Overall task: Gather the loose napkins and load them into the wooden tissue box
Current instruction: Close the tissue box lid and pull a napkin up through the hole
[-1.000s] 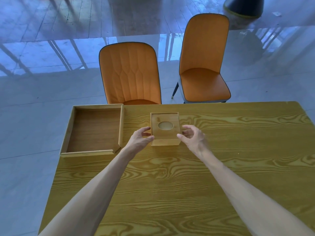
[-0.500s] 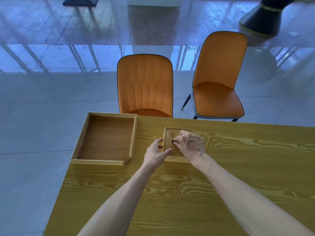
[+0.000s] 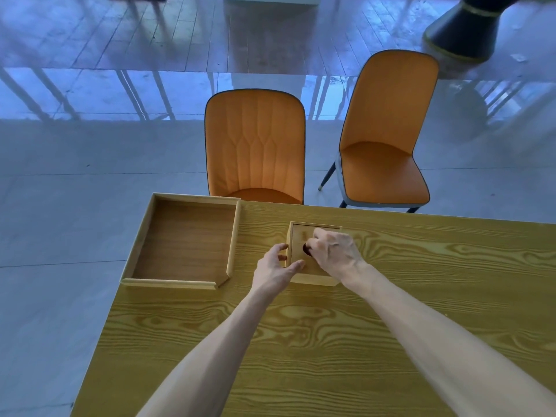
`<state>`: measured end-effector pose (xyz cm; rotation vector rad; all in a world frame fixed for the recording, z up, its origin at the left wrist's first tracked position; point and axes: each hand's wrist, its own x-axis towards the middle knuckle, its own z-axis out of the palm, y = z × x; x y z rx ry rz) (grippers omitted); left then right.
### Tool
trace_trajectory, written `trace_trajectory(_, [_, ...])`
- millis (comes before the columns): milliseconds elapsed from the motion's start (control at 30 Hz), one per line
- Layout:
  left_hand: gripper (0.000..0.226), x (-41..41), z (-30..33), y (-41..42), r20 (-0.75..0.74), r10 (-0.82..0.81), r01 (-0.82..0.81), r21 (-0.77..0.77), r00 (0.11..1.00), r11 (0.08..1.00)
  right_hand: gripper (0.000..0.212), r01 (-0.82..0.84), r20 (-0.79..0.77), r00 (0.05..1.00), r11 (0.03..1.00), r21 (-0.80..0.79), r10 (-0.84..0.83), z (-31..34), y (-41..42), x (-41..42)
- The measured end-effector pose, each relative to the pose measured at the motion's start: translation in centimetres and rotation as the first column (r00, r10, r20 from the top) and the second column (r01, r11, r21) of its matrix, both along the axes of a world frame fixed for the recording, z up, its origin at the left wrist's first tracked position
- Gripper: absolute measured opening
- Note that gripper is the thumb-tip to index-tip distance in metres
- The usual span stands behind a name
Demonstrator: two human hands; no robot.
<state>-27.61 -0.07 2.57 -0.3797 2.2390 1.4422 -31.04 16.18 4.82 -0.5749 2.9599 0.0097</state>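
**Both hands on tissue box, far-centre of desk**

Wooden tissue box (image 3: pixel 313 257) sits on desk (image 3: pixel 301 356) near far edge, roughly centre, just R of open wooden tray (image 3: pixel 183 242). Tray at far-left corner; its L side overhangs desk's L edge. Narrow strip of bare desk between tray & box.

Left hand (image 3: pixel 275 270): partly curled, thumb & fingers touching box's L side/near-L corner, bracing it. Right hand (image 3: pixel 334 254): curled over box lid, fingertips at the dark round hole in lid; can't tell how deep they go. No napkins seen.

Open room: whole near half of desk & R side bare, only forearms crossing it. Two orange chairs (image 3: pixel 255 145) beyond far edge, one tucked close, other (image 3: pixel 388 130) set back to the R.
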Motion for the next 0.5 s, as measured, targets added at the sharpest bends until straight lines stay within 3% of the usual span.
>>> trace_trajectory(267, [0.063, 0.0, 0.0, 0.1, -0.006, 0.015, -0.015, 0.002, 1.000, 1.000, 0.025, 0.003, -0.044, 0.999, 1.000, -0.005, -0.004, 0.4, 1.0, 0.6])
trace_trajectory(433, [0.063, 0.1, 0.0, 0.1, -0.002, 0.019, -0.019, 0.015, 1.000, 1.000, 0.033, -0.030, 0.083, 0.996, 0.999, 0.036, 0.027, -0.7, 1.2, -0.1])
trace_trajectory(500, [0.063, 0.1, 0.0, 0.2, -0.001, 0.022, -0.022, 0.015, 1.000, 1.000, 0.028, -0.028, 0.039, 0.999, 1.000, 0.011, 0.028, -0.4, 0.9, -0.1])
